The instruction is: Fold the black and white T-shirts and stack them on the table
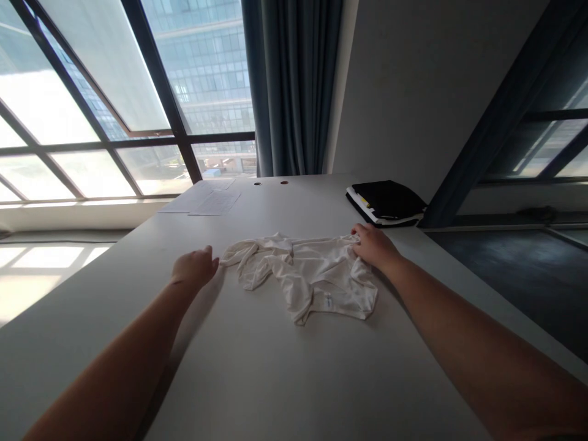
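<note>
Right hand (pixel 374 246) on white garment (pixel 328 269) (shirt, perhaps)

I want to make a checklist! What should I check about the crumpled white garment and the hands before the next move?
1. Right hand touching the white garment: ok, at its far right corner.
2. Left hand gripping it: cannot tell; the fingertips are right by its left end.
3. Garment smooth: not ok, it is wrinkled and bunched.
4. Garment lying on the table: ok.
5. Papers away from the garment: ok, farther back on the left.
6. Black folder apart from it: ok, beyond the right hand.
</note>
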The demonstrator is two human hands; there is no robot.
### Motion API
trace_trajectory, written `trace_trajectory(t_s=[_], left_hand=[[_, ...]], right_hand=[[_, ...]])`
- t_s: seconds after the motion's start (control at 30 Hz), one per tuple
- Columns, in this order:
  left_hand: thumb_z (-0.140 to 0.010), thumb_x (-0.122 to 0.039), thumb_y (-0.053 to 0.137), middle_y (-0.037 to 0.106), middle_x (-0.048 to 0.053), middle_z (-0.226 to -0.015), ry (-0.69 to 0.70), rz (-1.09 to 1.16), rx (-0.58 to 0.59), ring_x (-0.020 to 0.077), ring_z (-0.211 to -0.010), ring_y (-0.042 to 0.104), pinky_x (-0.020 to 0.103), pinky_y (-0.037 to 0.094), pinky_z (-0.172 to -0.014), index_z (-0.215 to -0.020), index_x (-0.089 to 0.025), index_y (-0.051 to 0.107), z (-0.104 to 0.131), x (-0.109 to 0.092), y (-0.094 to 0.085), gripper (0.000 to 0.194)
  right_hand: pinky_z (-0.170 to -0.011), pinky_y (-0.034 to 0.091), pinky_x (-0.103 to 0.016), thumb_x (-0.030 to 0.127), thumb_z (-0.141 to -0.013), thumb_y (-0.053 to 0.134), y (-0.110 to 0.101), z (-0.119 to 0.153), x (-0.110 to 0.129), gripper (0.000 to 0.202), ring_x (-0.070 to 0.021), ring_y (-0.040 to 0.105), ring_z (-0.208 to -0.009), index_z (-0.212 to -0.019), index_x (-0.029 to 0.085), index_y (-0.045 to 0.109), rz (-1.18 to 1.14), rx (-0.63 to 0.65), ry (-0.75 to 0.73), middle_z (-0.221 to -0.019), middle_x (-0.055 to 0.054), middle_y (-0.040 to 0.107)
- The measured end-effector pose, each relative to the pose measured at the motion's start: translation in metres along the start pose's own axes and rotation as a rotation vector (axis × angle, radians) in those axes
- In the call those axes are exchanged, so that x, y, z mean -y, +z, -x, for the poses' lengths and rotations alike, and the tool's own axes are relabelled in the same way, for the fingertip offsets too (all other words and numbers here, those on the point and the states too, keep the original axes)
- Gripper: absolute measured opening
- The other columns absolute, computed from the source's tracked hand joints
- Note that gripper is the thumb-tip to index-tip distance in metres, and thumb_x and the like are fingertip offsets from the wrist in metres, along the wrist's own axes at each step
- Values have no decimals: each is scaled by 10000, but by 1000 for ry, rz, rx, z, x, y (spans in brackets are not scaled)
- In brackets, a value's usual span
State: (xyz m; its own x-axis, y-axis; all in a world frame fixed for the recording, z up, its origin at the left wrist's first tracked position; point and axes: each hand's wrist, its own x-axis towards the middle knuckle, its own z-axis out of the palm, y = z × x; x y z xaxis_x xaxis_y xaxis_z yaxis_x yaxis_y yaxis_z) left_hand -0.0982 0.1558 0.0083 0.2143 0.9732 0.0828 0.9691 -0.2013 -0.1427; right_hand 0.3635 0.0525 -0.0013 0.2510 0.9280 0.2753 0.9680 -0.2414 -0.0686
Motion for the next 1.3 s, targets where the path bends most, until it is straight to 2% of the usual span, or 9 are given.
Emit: trace_trajectory(t_s=[0.1,0.2,0.4,0.5,0.63,0.83,0.9,1.07,1.3], left_hand=[[-1031,-417,460,692,122,-1317,447,176,-213,291,-1249,634,431,506,-1071,-1267,-242,677,13,-31,8,366],[-1032,-423,492,613,122,-1459,785,287,-239,305,-1411,510,479,393,-1213,-1364,-234,646,18,-53,22,412],[-1032,-340,462,694,113,-1295,764,281,-98,261,-1193,659,396,514,-1059,-1153,-229,698,6,-41,22,287],[-1002,-314,485,746,142,-1095,588,133,-29,296,-991,725,416,561,-909,-1043,-194,713,9,-38,7,261],[-953,-232,496,765,223,-980,428,-66,13,384,-923,745,467,569,-784,-1001,-107,746,44,-63,-20,283],[-942,-368,633,770,-10,-812,1104,428,493,178,-706,715,264,544,-695,-1036,-301,769,104,-109,-49,179],[-992,-382,587,785,-4,-977,1185,593,422,163,-853,729,248,553,-813,-1150,-308,736,106,-114,-44,230],[-1016,-419,573,646,87,-1419,1005,450,5,273,-1309,605,436,465,-1128,-1286,-288,671,79,-107,-9,316],[-1055,-436,427,651,124,-1408,564,236,-34,294,-1142,706,432,554,-1001,-1287,-246,668,35,-64,15,385]], right_hand=[[-899,423,-316,219,-923,596,-24,11,33,242,-279,616,-1051,-1135,155,691,-27,37,-174,-1122,-148,685],[-830,458,-301,420,-942,654,-42,34,74,350,-241,657,-937,-1215,208,708,-181,493,-364,-1085,-91,719],[-1200,300,-568,624,-987,567,-23,70,124,698,-430,375,-1477,-1551,212,545,-202,581,-581,-1630,-188,394],[-1260,164,-614,579,-1025,532,-5,60,115,681,-406,243,-1560,-1607,231,467,-261,578,-655,-1709,-143,272],[-1254,290,-477,428,-986,630,13,29,77,479,-305,409,-1488,-1397,184,664,-428,464,-688,-1602,-132,472],[-1189,354,-407,179,-965,607,21,2,13,261,-299,507,-1323,-1156,148,781,-273,181,-489,-1420,-162,593],[-1170,345,-457,130,-985,536,17,1,2,329,-341,463,-1319,-1218,115,766,-190,84,-326,-1463,-212,526],[-1097,393,-373,128,-1006,497,0,8,29,345,-275,515,-1212,-1255,147,736,-51,28,-201,-1342,-167,601],[-898,427,-336,457,-1008,622,-15,56,119,317,-274,626,-1050,-1068,171,747,-50,356,-698,-1130,-140,693]])
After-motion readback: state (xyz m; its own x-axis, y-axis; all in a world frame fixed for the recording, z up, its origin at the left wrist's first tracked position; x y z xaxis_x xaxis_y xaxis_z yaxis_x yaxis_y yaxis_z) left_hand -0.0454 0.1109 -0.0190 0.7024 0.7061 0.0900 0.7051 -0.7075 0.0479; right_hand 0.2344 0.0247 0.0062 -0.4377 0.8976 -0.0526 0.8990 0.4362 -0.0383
